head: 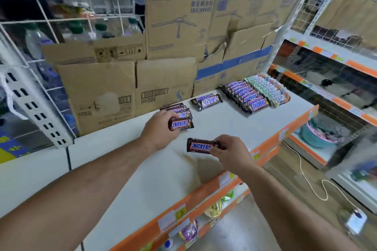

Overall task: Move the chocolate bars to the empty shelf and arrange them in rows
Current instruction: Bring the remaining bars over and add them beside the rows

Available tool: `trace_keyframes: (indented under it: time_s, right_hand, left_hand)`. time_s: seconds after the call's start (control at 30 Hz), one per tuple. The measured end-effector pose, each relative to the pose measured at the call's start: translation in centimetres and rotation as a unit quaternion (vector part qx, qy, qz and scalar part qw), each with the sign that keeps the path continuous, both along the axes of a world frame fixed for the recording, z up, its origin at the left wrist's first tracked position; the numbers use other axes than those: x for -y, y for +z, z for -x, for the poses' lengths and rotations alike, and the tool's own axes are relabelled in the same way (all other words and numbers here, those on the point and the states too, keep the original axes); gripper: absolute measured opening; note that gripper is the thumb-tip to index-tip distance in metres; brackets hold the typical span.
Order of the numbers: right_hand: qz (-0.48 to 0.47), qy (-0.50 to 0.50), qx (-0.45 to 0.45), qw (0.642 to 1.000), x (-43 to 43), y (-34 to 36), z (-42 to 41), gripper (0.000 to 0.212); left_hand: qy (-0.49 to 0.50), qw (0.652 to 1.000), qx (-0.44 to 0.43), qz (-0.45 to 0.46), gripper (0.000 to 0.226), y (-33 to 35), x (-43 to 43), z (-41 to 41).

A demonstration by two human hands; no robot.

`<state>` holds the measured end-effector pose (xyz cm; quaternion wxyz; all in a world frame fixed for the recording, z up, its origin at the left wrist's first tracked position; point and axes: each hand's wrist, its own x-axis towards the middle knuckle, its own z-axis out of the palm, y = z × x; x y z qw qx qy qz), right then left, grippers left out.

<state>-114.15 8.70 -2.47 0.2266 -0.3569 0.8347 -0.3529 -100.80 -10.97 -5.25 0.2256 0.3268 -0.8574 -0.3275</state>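
My left hand (158,129) grips a Snickers bar (180,124) at the front end of a short row of bars (177,109) on the white shelf (234,126). My right hand (228,152) pinches another Snickers bar (199,145) by its right end, just above the shelf and nearer the front edge. Two loose bars (207,100) lie further back. A long row of Snickers bars (245,96) sits at the shelf's right end, beside a row of white-wrapped bars (267,88).
Cardboard boxes (130,85) stand along the back of the shelf. The orange front edge (265,146) carries price labels, with packaged goods on the shelves below. A white perforated upright (34,104) stands at left. A cord (306,179) lies on the floor at right.
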Motion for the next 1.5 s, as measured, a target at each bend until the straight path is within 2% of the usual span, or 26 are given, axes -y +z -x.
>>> trace_keyframes:
  time_s: [0.2, 0.4, 0.53, 0.67, 0.77, 0.83, 0.93, 1.03, 1.17, 1.27, 1.4, 1.5]
  right_hand:
    - [-0.022, 0.057, -0.031, 0.998, 2.8, -0.8, 4.2, 0.011]
    - [-0.044, 0.177, -0.072, 0.981, 3.4, -2.1, 8.3, 0.010]
    - [-0.010, 0.239, -0.066, 0.969, 3.6, -2.8, 9.8, 0.012]
    - [0.006, 0.270, -0.037, 0.962, 3.8, -3.0, 10.8, 0.009]
    - [0.017, 0.264, 0.010, 0.964, 4.0, -3.3, 11.7, 0.007]
    - [0.018, 0.255, 0.060, 0.965, 4.3, -3.6, 12.2, 0.004]
    - [0.011, 0.248, 0.121, 0.961, 4.6, -3.7, 12.4, 0.004]
    - [-0.005, 0.256, 0.167, 0.952, 5.3, -3.5, 12.1, 0.007]
    - [0.001, 0.288, 0.090, 0.953, 7.3, -3.3, 11.6, 0.006]
    - [0.020, 0.274, 0.036, 0.961, 9.6, -3.1, 11.0, 0.009]
    - [0.034, 0.248, 0.021, 0.968, 12.4, -2.9, 10.1, 0.012]
    - [0.056, 0.238, -0.061, 0.968, 12.7, -3.4, 9.6, 0.029]
  left_hand:
    - [0.036, 0.995, 0.010, 0.096, 0.038, -1.5, 1.9, 2.3]
    - [0.121, 0.991, 0.005, 0.050, 0.041, -3.0, 1.3, 3.3]
    - [0.169, 0.985, 0.001, 0.024, 0.041, -2.8, 1.0, 4.4]
    - [0.204, 0.979, 0.000, 0.015, 0.043, -2.9, 0.2, 4.6]
    - [0.234, 0.972, 0.005, -0.003, 0.058, -2.7, -1.2, 4.1]
    - [0.244, 0.969, 0.043, 0.022, 0.063, -2.7, -2.5, 3.3]
    - [0.249, 0.946, 0.184, 0.092, 0.064, -3.4, -4.5, 0.7]
    - [0.251, 0.927, 0.263, 0.095, 0.069, -4.1, -5.6, -1.2]
    - [0.262, 0.919, 0.271, 0.114, 0.069, -3.8, -5.7, -0.7]
    - [0.268, 0.920, 0.263, 0.115, 0.065, -3.8, -6.1, -0.6]
    - [0.269, 0.923, 0.253, 0.113, 0.059, -3.5, -6.1, -0.7]
    - [0.270, 0.924, 0.251, 0.104, 0.063, -3.5, -6.2, -0.8]
